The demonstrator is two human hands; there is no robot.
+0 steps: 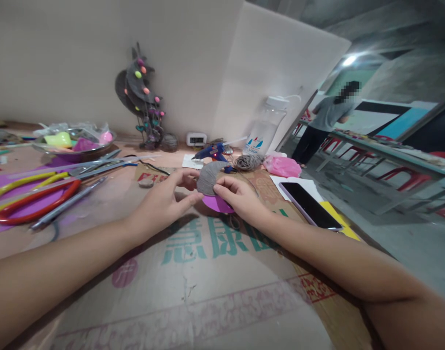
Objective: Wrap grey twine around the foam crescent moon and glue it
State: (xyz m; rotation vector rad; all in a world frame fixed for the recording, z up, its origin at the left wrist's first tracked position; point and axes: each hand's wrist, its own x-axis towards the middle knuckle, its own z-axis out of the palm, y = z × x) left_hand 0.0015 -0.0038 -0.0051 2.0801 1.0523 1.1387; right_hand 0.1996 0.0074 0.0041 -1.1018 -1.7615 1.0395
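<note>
A grey piece (209,179) that looks wound with yarn, curved to a pointed tip, is held up over the cardboard. Under its lower edge shows a purple rounded sheet (218,204); I cannot tell whether the two are joined. My right hand (240,197) pinches the grey piece between thumb and fingers at its right side. On the other side, my left hand (176,192) has thumb and fingers apart, their tips close to the left edge; contact is unclear. Just beyond lie a blue glue gun (213,151) with a red light and a ball of grey yarn (248,162).
Pliers with yellow handles (32,187) and red handles (40,201) lie left, near a metal dish (74,148). A grey hanging ornament (140,97) stands behind. Right are a water bottle (266,126), pink bag (282,165) and phone (310,206). A person (328,116) stands farther off.
</note>
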